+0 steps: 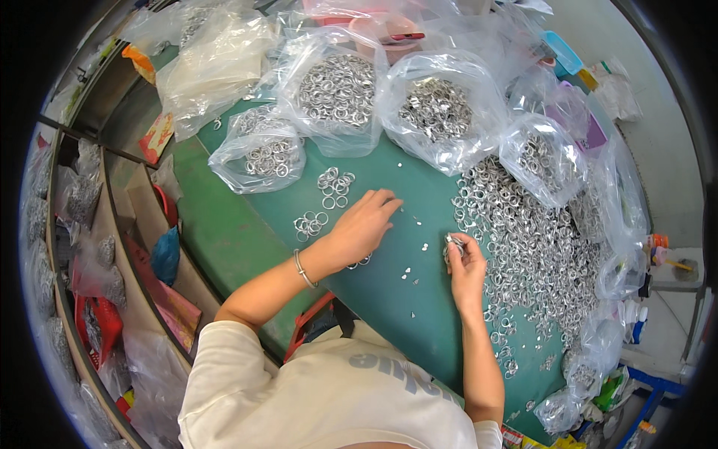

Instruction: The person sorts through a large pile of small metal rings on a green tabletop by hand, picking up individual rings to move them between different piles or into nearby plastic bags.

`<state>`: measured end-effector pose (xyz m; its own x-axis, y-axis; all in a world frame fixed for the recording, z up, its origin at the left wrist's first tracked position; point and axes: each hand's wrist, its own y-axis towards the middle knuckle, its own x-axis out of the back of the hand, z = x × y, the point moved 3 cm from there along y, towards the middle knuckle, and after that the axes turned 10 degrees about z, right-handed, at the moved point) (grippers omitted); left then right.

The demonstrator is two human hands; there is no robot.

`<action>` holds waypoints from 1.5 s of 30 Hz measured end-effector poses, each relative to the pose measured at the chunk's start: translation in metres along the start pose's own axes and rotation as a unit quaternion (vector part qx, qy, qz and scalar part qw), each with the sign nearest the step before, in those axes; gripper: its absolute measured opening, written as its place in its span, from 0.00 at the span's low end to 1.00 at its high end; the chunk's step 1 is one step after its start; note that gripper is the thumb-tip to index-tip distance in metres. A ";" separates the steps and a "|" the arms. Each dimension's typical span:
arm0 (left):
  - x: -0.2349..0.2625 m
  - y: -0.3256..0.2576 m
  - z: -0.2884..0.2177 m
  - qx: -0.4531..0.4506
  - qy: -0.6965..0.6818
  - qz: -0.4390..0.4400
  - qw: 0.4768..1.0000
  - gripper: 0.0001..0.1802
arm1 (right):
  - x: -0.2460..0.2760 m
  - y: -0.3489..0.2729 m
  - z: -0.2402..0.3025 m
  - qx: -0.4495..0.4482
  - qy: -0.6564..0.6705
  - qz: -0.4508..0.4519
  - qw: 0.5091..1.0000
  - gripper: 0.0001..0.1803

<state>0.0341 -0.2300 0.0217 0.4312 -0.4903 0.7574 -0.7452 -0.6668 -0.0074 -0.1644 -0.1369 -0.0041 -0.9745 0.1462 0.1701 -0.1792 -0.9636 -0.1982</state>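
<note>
Loose rings (538,254): bare silvery metal, smooth and shiny, with bright glints
Tabletop (389,307): smooth, mostly matt sheet; its base material cannot be told
Open ring bags (351,142): thin clear plastic film, glossy and crinkled
Flat bag stack (213,78): translucent plastic, slick and creased
Bracelet (300,267): polished metal
T-shirt (299,396): soft matt cloth with a print
Blue tub (566,54): smooth moulded plastic
</note>
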 end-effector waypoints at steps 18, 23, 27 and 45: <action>0.040 -0.054 0.038 0.135 0.064 -0.199 0.969 0.37 | -0.133 0.088 0.049 0.264 -0.318 0.168 0.895 0.18; 0.038 -0.046 0.033 0.094 0.066 -0.199 0.973 0.34 | -0.119 0.070 0.058 0.318 -0.343 0.159 0.869 0.20; 0.029 -0.040 0.002 0.070 0.045 -0.156 0.984 0.31 | -0.074 0.012 0.056 0.316 -0.369 0.129 0.864 0.20; -0.143 0.073 -0.134 -0.267 0.093 0.159 0.946 0.27 | 0.109 -0.116 -0.035 0.181 -0.435 -0.078 0.879 0.19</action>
<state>-0.1499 -0.1335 -0.0001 0.0820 -0.4778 0.8746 -0.9943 -0.0989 0.0392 -0.2549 -0.0013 0.0038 -0.4420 0.2094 0.8722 -0.0934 -0.9778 0.1874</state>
